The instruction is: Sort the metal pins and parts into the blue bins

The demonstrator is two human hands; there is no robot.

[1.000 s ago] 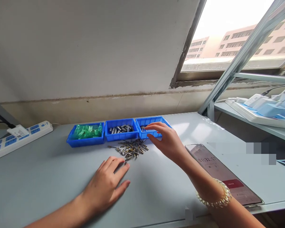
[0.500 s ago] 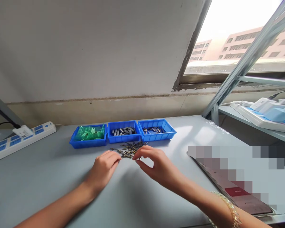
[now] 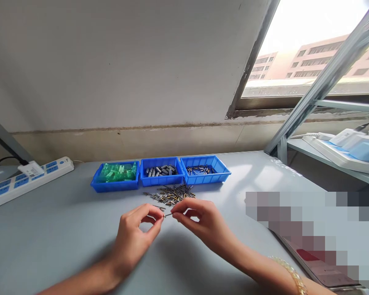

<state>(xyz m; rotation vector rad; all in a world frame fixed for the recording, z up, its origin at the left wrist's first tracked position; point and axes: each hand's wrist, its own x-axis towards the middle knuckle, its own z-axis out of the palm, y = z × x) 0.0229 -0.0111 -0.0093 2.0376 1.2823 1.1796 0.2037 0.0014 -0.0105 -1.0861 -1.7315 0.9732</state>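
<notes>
Rivet, thin and metallic, spans the gap between both hands, just in front of the loose pile on the table. The left hand pinches one end, fingers curled round; the right hand reaches in from the right, wrist low, fingertips closed on the other end.

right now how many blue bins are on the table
3, in a row at the back of the table: left bin with a green bag, middle bin with metal parts, right bin with pins.
</notes>
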